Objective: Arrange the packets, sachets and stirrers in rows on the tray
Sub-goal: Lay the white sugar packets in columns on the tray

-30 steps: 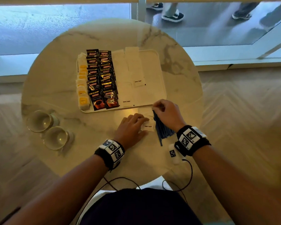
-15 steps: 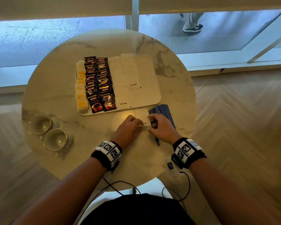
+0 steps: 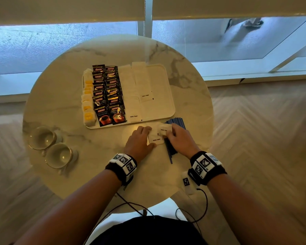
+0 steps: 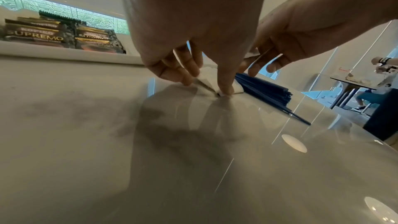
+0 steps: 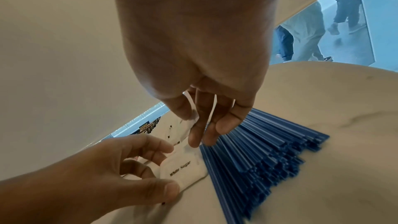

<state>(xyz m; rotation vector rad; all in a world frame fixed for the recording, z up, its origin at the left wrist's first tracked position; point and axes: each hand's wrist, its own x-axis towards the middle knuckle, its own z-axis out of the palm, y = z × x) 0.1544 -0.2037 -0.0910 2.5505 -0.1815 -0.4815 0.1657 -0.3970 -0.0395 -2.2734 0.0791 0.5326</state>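
A white tray (image 3: 160,80) holds rows of yellow sachets (image 3: 87,105), black coffee packets (image 3: 107,96) and white sugar sachets (image 3: 131,92). In front of it, on the table, my left hand (image 3: 145,137) holds a white sugar sachet (image 3: 156,139) (image 5: 183,168) down, with fingers at its left edge and thumb at its near corner. My right hand (image 3: 171,135) pinches another sugar sachet (image 3: 163,129) (image 5: 190,122) and has it tilted up off the table. A fan of blue stirrers (image 3: 170,151) (image 5: 258,151) lies under and beside the right hand.
Two empty cups (image 3: 41,137) (image 3: 59,155) stand at the left of the round marble table (image 3: 60,96). The tray's right third is bare. A small tagged device (image 3: 186,182) with cables lies by the near table edge. Windows run behind the table.
The right hand came back from the tray's front edge to the left hand, took a sugar sachet and now lifts it. The left hand stays on the loose sachets.
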